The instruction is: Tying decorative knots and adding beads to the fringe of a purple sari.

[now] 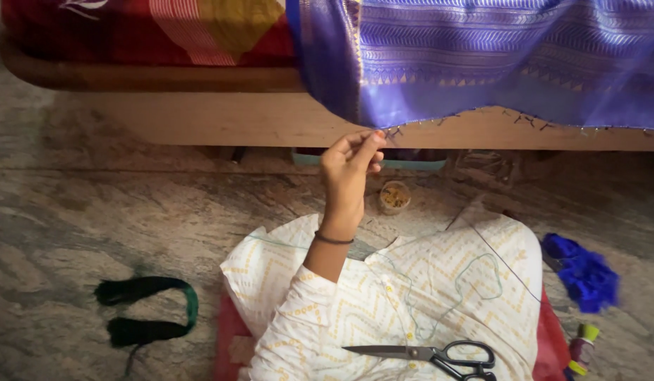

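A left hand [349, 164] is pinching the fringed edge of hanging purple cloth [496, 63], fingertips together, best kept taut; scissors [440, 355] are lying in the lap.

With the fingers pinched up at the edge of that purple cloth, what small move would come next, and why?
Probably a gentle pull of the pinched fingers away from the purple cloth. The hand is closed right at the fringed hem, and a thin green thread lies slack in loops across the lap, so drawing it taut seems likely. Scissors wait untouched on the lap.
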